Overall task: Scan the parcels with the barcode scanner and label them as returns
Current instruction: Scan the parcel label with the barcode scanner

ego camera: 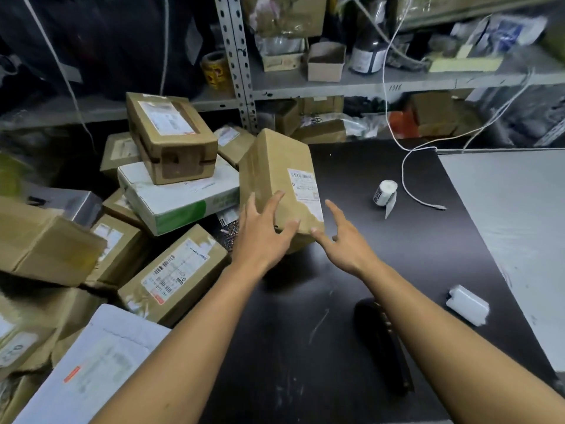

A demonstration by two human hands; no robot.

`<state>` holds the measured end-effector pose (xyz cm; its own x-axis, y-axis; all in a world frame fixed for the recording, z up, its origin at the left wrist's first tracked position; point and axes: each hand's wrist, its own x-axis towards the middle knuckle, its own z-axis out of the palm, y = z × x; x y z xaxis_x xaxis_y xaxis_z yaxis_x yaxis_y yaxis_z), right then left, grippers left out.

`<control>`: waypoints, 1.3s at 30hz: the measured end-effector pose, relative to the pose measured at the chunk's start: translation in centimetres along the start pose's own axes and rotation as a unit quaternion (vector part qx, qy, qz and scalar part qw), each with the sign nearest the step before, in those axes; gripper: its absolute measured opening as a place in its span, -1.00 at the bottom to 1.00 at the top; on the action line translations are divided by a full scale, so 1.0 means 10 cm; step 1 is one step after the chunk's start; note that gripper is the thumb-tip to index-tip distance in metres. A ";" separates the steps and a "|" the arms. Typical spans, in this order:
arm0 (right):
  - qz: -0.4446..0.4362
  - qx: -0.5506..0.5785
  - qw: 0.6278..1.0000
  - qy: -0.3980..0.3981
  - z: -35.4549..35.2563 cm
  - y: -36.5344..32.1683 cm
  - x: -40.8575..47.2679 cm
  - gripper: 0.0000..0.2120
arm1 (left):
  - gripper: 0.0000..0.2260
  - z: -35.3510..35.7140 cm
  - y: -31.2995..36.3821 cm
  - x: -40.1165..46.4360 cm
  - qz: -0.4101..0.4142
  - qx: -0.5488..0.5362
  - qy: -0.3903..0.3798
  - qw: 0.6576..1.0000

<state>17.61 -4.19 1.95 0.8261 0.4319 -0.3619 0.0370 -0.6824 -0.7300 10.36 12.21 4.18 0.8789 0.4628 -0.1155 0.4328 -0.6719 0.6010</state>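
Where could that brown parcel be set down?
Bare black tabletop lies between the tilted brown cardboard parcel and the white label roll, also the grey surface beyond. The heaped cardboard boxes leftward are crowded.

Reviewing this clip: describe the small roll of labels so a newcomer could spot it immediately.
Start at the black tabletop on the right of the parcel heap. Toward its far side, past the tilted brown cardboard parcel that both hands reach for, lies a small white paper label roll beside a loose white cable. It alone is cylindrical, with a strip trailing off it.
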 end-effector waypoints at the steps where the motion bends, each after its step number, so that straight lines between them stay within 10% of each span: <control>1: 0.006 0.021 1.000 -0.006 0.02 -0.02 0.12 -0.28 | -0.42 0.04 -0.04 0.08 -0.009 0.002 -0.012 1.000; 12: -0.013 0.126 0.992 0.006 0.29 -0.06 0.04 -0.23 | -0.41 0.03 -0.11 0.00 -0.027 -0.088 -0.038 0.995; 33: -0.097 -0.095 0.990 -0.040 0.30 0.78 -1.81 -0.26 | -0.37 0.72 -0.12 -2.20 -0.123 -0.178 -0.028 0.976; 39: -0.002 0.065 0.982 0.177 -0.03 1.15 -1.78 -0.53 | -0.27 0.74 -0.11 -2.18 -0.136 -0.187 -0.055 0.971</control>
<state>3.51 -19.91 0.17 0.9708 0.1862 -0.1510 -0.0122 -0.5906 -0.8069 -7.76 -1.38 0.22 0.7671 0.5152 -0.3824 0.5674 -0.2666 0.7791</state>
